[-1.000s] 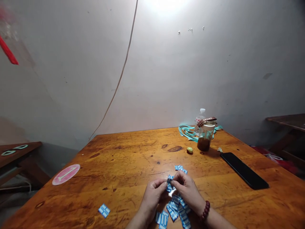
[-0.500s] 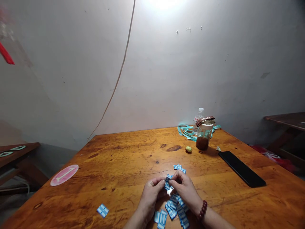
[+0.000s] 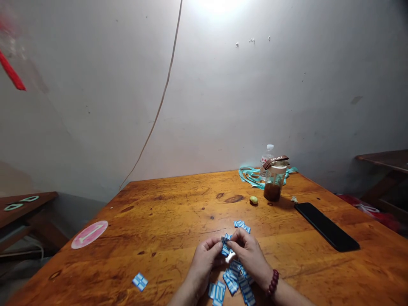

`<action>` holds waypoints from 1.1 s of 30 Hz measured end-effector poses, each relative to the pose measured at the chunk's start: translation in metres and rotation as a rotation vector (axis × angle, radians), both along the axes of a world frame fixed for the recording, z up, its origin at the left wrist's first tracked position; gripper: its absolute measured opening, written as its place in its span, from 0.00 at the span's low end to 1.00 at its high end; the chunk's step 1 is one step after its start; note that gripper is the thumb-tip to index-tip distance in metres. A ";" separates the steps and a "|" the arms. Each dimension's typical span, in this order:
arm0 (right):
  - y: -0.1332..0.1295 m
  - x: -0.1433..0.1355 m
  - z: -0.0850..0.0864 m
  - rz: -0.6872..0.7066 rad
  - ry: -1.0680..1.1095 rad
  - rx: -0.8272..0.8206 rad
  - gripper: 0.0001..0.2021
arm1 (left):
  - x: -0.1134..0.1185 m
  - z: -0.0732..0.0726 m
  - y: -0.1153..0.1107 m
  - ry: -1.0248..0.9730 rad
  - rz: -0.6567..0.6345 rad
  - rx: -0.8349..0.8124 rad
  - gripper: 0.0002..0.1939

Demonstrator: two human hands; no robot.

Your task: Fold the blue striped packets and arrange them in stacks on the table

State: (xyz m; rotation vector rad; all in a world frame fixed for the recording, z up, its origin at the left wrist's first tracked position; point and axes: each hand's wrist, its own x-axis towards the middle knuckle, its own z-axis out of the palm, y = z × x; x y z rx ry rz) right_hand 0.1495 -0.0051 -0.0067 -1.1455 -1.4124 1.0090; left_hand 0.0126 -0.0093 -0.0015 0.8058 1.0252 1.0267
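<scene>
The blue piece (image 3: 225, 250) sits over the table (image 3: 175, 229), pinched between the fingertips of the left hand (image 3: 205, 258) and right hand (image 3: 250, 251), held close together. A slipping pinch could lose it among the pile (image 3: 232, 281); a lowered right hand might scatter that.

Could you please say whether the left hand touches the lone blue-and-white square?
Apart: the head view shows brown wooden tabletop between left hand and blue-and-white square.
</scene>
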 end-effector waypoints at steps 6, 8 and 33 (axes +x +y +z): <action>0.001 0.000 0.000 -0.003 -0.023 0.009 0.09 | 0.000 -0.003 0.000 -0.057 0.008 0.039 0.10; 0.001 -0.001 -0.002 0.003 -0.022 -0.002 0.08 | 0.000 -0.004 0.000 -0.066 0.001 0.049 0.11; 0.026 0.031 -0.006 -0.110 -0.128 0.010 0.09 | -0.019 -0.005 0.016 0.185 0.289 0.280 0.15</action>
